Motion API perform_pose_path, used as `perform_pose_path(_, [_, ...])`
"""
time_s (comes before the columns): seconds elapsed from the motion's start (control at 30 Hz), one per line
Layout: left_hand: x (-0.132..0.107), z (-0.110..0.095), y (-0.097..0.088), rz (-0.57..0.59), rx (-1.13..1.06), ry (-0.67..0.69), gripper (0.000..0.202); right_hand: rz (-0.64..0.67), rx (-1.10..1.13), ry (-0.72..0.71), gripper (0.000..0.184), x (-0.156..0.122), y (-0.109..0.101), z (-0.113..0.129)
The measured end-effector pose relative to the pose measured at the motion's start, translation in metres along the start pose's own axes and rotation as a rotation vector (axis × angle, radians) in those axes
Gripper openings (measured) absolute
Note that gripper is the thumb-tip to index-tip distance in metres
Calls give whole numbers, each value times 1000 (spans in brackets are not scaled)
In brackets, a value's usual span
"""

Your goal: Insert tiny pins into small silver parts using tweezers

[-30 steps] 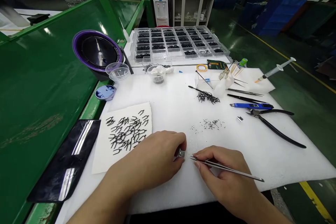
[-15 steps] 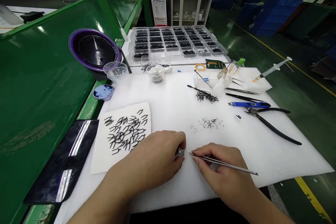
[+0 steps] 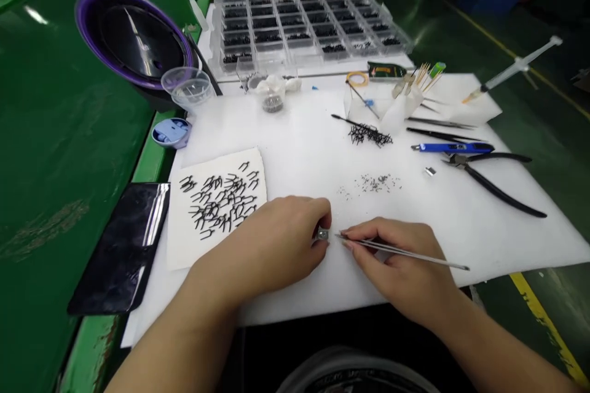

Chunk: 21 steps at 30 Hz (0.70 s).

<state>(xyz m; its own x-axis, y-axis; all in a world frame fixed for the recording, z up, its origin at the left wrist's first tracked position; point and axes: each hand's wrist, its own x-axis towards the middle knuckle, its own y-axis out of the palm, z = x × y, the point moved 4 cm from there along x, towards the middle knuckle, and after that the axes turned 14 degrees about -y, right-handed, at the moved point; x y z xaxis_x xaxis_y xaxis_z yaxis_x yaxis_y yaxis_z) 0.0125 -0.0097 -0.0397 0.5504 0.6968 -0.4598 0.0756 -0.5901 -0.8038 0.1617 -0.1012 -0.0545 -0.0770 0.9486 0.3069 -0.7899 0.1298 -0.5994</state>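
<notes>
My left hand (image 3: 271, 245) rests on the white foam sheet (image 3: 304, 166) and pinches a small silver metal part (image 3: 322, 234) between thumb and fingertips. My right hand (image 3: 401, 267) holds thin steel tweezers (image 3: 405, 252), whose tips point left and nearly touch the part. A scatter of tiny dark specks (image 3: 375, 183) lies on the foam just beyond both hands. To the left, a white paper (image 3: 212, 239) carries several black forked clips (image 3: 221, 199).
A clear compartment box (image 3: 304, 27) of black parts stands at the back. A purple-rimmed bowl (image 3: 131, 37), a clear cup (image 3: 187, 87) and a blue lid (image 3: 171, 131) sit left. Black pliers (image 3: 498, 181), a blue tool (image 3: 454, 147), a syringe (image 3: 516, 67) lie right. A black glossy slab (image 3: 124, 245) lies left.
The camera tilted down and closer, so everything shifted up in view. My hands keep the same grips; the tweezers' tips have moved a little closer to the silver part.
</notes>
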Motion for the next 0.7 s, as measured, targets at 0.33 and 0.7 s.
perform_pose_path(0.33, [0, -3, 2, -62, 68, 81, 16, -5, -156, -19, 7, -2, -2, 0])
perform_pose_path(0.7, [0, -3, 3, -70, 89, 83, 16, -10, -219, -28, 8, -4, -2, 3])
